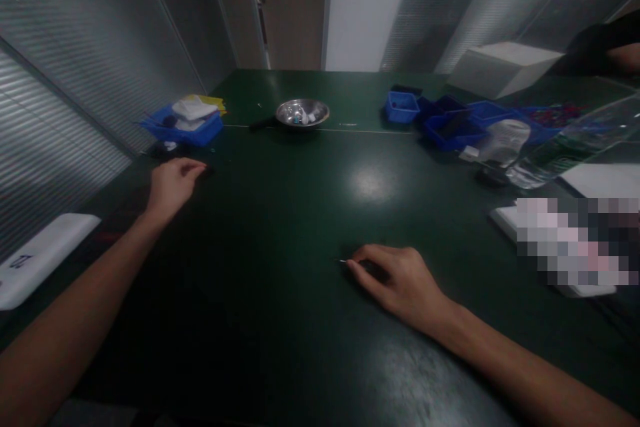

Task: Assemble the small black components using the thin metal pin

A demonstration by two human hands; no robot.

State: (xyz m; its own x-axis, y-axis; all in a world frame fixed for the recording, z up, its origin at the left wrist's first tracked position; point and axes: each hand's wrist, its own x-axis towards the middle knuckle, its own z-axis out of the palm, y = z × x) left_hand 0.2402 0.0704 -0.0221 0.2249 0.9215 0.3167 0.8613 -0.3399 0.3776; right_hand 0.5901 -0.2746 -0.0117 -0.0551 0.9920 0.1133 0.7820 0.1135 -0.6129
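Observation:
Over the left side of the dark green table (280, 227), my left hand (173, 185) is closed in a pinch. Whether anything sits between its fingertips is too dim to make out; a dark patch or shadow lies just beyond them. My right hand (407, 283) rests low on the table at centre right. Its thumb and forefinger pinch a small thin shiny piece (343, 261), whose tip sticks out to the left. Nearest to my left hand is a blue tray (207, 133) holding white crumpled material (195, 109) and something yellow.
A metal bowl (303, 115) with small pieces stands at the back. Blue bins (401, 108), a clear bottle (565, 150) and a white box (503, 70) are at right. White flat devices lie left (47, 257) and right (507, 217). A person's arm (625, 57) shows far right.

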